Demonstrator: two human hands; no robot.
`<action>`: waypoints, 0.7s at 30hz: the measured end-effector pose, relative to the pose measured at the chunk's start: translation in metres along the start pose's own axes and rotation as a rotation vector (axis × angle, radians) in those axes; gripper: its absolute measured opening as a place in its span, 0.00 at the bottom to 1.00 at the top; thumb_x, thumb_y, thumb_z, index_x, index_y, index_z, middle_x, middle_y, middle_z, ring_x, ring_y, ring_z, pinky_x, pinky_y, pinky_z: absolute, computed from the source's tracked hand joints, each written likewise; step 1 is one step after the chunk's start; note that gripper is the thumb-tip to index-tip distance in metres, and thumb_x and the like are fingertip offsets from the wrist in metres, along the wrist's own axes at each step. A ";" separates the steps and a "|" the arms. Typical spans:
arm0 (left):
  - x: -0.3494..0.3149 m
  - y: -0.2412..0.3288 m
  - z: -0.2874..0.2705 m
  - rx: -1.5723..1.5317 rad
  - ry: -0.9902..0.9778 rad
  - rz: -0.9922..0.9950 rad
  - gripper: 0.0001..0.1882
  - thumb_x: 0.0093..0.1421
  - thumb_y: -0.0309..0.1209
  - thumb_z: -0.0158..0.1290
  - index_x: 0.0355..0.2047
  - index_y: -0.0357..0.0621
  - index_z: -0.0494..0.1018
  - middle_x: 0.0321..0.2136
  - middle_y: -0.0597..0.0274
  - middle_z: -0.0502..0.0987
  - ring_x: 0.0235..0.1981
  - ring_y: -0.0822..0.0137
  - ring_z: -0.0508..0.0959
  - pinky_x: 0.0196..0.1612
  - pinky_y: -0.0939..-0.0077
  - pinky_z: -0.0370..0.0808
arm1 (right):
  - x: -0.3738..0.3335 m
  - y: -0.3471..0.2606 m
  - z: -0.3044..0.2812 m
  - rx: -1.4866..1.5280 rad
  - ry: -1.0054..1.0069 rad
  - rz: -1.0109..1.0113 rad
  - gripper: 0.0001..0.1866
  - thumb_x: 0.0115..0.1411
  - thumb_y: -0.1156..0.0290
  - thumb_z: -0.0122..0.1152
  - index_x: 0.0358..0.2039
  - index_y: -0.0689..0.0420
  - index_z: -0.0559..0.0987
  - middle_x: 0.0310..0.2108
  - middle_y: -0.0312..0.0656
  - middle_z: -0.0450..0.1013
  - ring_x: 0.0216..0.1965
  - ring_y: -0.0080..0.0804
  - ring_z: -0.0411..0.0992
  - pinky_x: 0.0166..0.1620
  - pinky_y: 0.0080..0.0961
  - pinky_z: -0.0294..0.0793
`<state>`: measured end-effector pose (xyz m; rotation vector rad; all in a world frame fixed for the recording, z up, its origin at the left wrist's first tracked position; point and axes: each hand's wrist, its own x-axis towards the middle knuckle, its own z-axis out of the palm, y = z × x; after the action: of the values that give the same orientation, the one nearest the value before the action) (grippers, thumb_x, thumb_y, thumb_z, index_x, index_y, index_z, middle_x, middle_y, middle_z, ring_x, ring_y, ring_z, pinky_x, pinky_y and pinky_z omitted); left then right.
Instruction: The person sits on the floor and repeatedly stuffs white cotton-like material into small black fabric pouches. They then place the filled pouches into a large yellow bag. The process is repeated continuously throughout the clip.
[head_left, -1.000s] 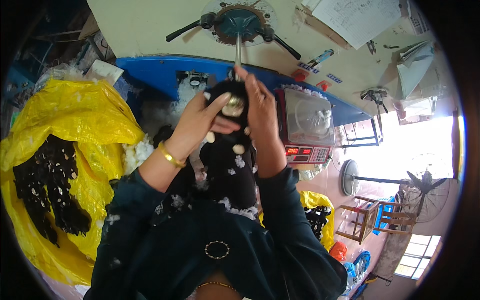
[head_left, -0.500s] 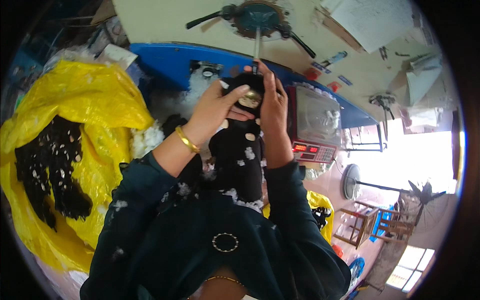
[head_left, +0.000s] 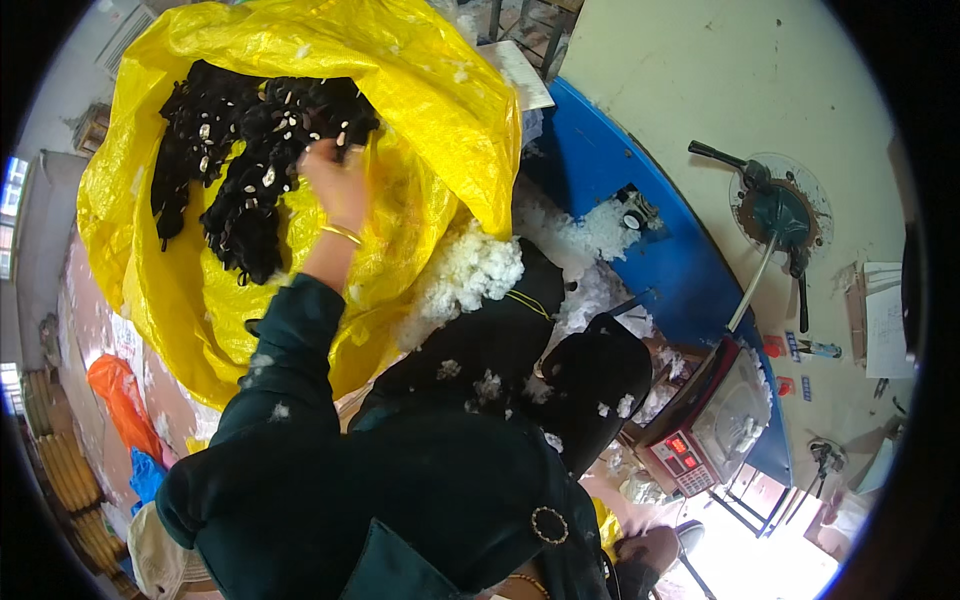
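Observation:
My left hand [head_left: 338,188], with a gold bangle at the wrist, reaches into a large yellow woven bag [head_left: 450,130] at the left. It is beside a heap of limp black plush skins [head_left: 255,185] with small pale patches. Motion blurs its fingers, so their hold cannot be made out. At the lower right a brownish, partly covered shape next to a dark sleeve looks like my right hand [head_left: 645,550]; its fingers are unclear. The metal filling tube [head_left: 755,280] projects from its dark round mount with nothing on it.
White stuffing [head_left: 465,275] lies between the bag and my dark-clothed legs. A blue-edged pale machine table [head_left: 660,80] curves along the right. A red weighing scale [head_left: 690,455] with a lit display stands below it. An orange bag [head_left: 125,400] lies on the floor at left.
My view has swung left. The black plush doll, held at the tube by both hands before, is no longer there. My left hand has moved away into the yellow bag.

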<state>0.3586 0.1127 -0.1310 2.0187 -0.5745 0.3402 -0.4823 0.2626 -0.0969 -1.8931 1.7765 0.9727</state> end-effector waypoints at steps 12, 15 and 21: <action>0.052 -0.046 -0.023 -0.027 0.030 -0.109 0.20 0.52 0.34 0.57 0.39 0.31 0.68 0.34 0.45 0.76 0.37 0.48 0.77 0.42 0.60 0.73 | 0.067 -0.201 -0.192 0.800 0.310 -0.355 0.21 0.56 0.75 0.61 0.51 0.62 0.75 0.47 0.50 0.74 0.43 0.33 0.76 0.47 0.27 0.74; 0.000 0.043 -0.059 -0.441 -0.308 -0.383 0.19 0.56 0.28 0.54 0.47 0.33 0.66 0.34 0.60 0.76 0.33 0.73 0.74 0.37 0.77 0.73 | 0.069 -0.287 -0.240 1.021 0.259 -0.674 0.18 0.57 0.77 0.61 0.49 0.61 0.76 0.45 0.47 0.75 0.45 0.29 0.75 0.47 0.24 0.74; -0.119 0.139 -0.058 -1.045 -0.929 -0.598 0.17 0.58 0.23 0.48 0.49 0.33 0.67 0.42 0.58 0.76 0.42 0.68 0.75 0.47 0.76 0.72 | 0.065 -0.429 -0.297 0.989 0.589 -1.137 0.16 0.53 0.70 0.67 0.42 0.58 0.76 0.33 0.41 0.71 0.28 0.30 0.73 0.33 0.24 0.73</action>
<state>0.1845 0.1363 -0.0544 1.1067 -0.4862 -1.1019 0.0013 0.0734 -0.0166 -1.9764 0.7331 -0.7748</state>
